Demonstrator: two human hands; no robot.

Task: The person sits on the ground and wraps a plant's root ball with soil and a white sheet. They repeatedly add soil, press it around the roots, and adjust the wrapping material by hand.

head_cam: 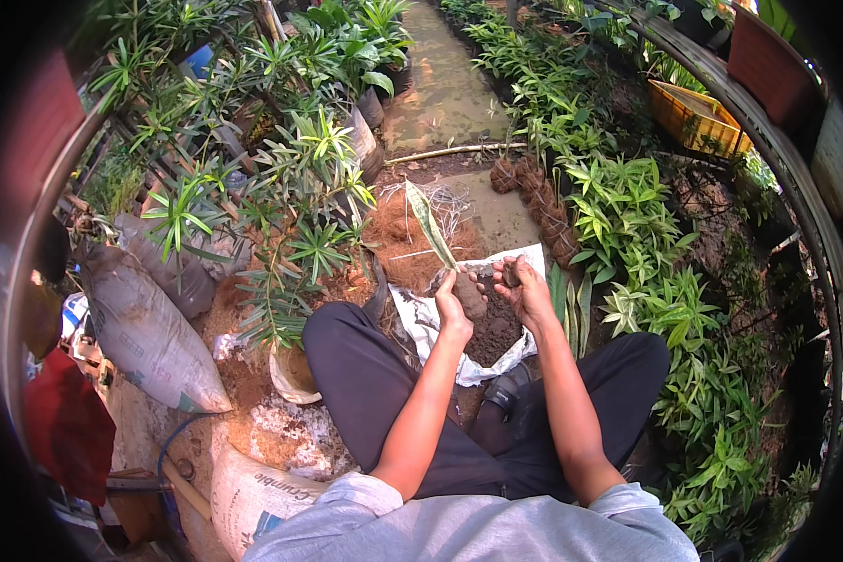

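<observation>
My left hand (pixel 454 303) grips a lump of dark wet soil (pixel 471 298) at the foot of a snake plant leaf (pixel 428 223), which points up and away to the left. Beside it, my right hand (pixel 525 293) pinches a smaller clod of soil (pixel 511 271) between thumb and fingers. Beneath both hands, a white plastic sack (pixel 421 319) lies spread on the ground with a heap of dark soil (pixel 497 336) on it. More snake plant leaves (pixel 577 316) lie right of the sack, near my right knee.
Beyond the sack sit brown coconut fibre (pixel 407 228) and loose pale string (pixel 453 204). Fibre-wrapped root balls (pixel 551 218) line the path's right side. Full sacks (pixel 151 330) and a leafy shrub (pixel 274 211) stand left; low potted plants (pixel 625 211) run along the right. A yellow crate (pixel 699 119) stands farther back.
</observation>
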